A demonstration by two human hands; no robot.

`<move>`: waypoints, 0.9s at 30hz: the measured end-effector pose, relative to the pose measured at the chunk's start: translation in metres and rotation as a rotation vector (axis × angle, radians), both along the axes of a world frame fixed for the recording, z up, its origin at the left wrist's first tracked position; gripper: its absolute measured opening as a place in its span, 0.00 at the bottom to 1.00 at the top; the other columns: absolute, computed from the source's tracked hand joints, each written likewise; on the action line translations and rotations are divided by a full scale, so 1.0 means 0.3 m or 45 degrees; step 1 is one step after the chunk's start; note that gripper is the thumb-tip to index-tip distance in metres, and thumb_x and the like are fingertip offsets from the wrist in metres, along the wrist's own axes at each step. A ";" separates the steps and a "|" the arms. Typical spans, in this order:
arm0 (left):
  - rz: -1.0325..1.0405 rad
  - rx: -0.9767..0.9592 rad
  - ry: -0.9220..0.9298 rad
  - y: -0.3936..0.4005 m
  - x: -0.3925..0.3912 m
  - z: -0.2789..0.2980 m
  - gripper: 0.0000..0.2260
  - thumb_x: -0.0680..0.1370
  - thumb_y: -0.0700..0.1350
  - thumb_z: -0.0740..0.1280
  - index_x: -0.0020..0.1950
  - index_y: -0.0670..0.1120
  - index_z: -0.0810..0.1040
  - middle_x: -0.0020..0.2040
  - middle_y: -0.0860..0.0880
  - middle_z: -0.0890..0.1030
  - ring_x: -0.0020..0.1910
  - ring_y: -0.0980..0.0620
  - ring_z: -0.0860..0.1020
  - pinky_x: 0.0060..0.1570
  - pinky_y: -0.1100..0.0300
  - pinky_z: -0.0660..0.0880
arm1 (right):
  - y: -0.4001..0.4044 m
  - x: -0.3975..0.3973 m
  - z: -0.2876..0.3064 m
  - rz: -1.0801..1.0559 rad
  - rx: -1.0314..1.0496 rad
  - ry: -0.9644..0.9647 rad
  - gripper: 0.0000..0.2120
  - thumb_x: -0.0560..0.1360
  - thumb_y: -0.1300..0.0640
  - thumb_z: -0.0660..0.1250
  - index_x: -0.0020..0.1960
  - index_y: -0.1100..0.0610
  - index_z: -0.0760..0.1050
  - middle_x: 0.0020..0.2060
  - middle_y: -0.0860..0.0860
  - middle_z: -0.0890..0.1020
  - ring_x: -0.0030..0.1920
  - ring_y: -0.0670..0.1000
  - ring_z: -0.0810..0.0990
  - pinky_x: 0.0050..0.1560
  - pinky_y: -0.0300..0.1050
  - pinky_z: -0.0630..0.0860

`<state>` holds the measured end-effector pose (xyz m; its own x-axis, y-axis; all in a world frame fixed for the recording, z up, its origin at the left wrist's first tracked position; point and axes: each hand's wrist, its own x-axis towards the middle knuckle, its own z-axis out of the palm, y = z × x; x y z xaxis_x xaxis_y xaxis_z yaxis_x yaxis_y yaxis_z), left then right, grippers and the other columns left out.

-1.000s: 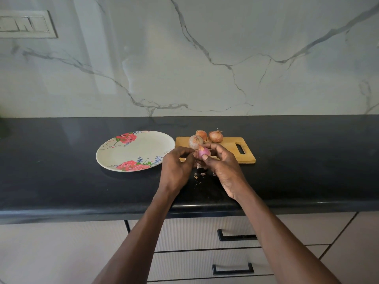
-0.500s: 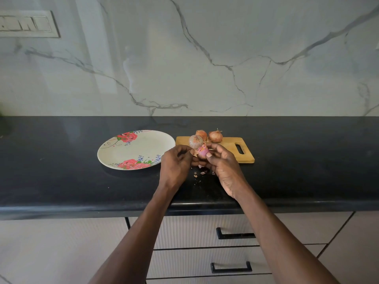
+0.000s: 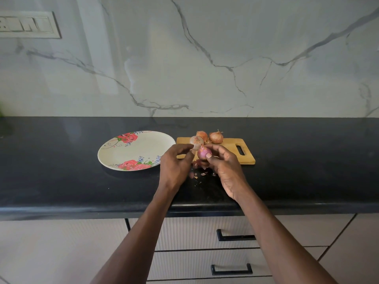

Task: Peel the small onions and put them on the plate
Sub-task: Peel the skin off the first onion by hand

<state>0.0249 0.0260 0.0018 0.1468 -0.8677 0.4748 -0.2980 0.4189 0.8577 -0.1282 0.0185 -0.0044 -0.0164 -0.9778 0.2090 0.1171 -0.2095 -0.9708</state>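
My right hand point(image 3: 224, 168) grips a small pink, mostly peeled onion point(image 3: 203, 153) between thumb and fingers, just above the counter's front half. My left hand point(image 3: 174, 166) hovers beside it with curled fingers, its fingertips close to the onion; whether it pinches a bit of skin I cannot tell. Three unpeeled onions point(image 3: 215, 137) sit at the left end of a small wooden cutting board point(image 3: 245, 154). A round floral plate point(image 3: 143, 147) lies to the left of the board with nothing on it.
Loose scraps of onion skin point(image 3: 202, 173) lie on the black counter point(image 3: 61, 171) under my hands. A marble wall stands behind the counter. Drawers with black handles point(image 3: 235, 236) are below the counter edge.
My left hand has drawn slightly away from the onion to the left. The onion has turned a little in my right hand and shows more pink flesh.
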 end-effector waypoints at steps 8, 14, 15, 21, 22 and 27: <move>-0.094 -0.079 -0.136 -0.003 -0.005 -0.005 0.05 0.79 0.44 0.72 0.52 0.47 0.87 0.47 0.56 0.84 0.47 0.59 0.82 0.45 0.64 0.79 | 0.016 -0.002 0.011 0.003 -0.021 0.010 0.11 0.79 0.64 0.68 0.60 0.56 0.80 0.52 0.51 0.86 0.53 0.53 0.86 0.59 0.57 0.81; -0.035 -0.061 -0.170 -0.008 -0.011 -0.012 0.05 0.80 0.42 0.70 0.51 0.44 0.86 0.47 0.49 0.84 0.41 0.56 0.82 0.33 0.65 0.78 | 0.006 0.000 0.004 0.002 -0.022 0.021 0.11 0.79 0.63 0.68 0.60 0.54 0.80 0.54 0.54 0.85 0.55 0.58 0.85 0.56 0.53 0.82; -0.027 -0.053 -0.180 -0.010 -0.011 -0.015 0.05 0.80 0.42 0.70 0.51 0.44 0.86 0.47 0.49 0.84 0.42 0.55 0.82 0.33 0.62 0.80 | 0.006 0.000 0.005 0.004 -0.024 0.020 0.11 0.79 0.64 0.68 0.60 0.55 0.80 0.54 0.54 0.85 0.55 0.57 0.85 0.53 0.51 0.82; 0.004 -0.041 -0.237 -0.010 -0.012 -0.018 0.05 0.80 0.44 0.69 0.48 0.46 0.85 0.45 0.51 0.83 0.44 0.54 0.82 0.41 0.49 0.82 | 0.009 0.002 0.007 0.013 -0.019 0.046 0.11 0.80 0.64 0.67 0.61 0.56 0.80 0.54 0.52 0.85 0.53 0.53 0.85 0.44 0.39 0.80; 0.004 -0.028 -0.218 -0.008 -0.012 -0.017 0.05 0.80 0.44 0.69 0.47 0.47 0.85 0.45 0.51 0.83 0.44 0.53 0.82 0.38 0.47 0.82 | 0.008 0.002 0.007 0.015 -0.012 0.040 0.11 0.80 0.64 0.66 0.61 0.56 0.79 0.55 0.53 0.85 0.53 0.54 0.86 0.43 0.38 0.80; 0.004 0.003 -0.152 0.011 -0.017 0.003 0.06 0.81 0.43 0.68 0.47 0.44 0.83 0.46 0.47 0.82 0.39 0.54 0.82 0.25 0.64 0.77 | -0.004 0.004 0.005 0.025 0.031 -0.003 0.11 0.81 0.67 0.63 0.61 0.58 0.78 0.55 0.55 0.85 0.53 0.57 0.86 0.55 0.52 0.82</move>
<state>0.0197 0.0292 0.0028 0.0921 -0.8685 0.4871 -0.3993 0.4160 0.8171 -0.1271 0.0172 -0.0029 0.0024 -0.9827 0.1851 0.1236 -0.1834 -0.9752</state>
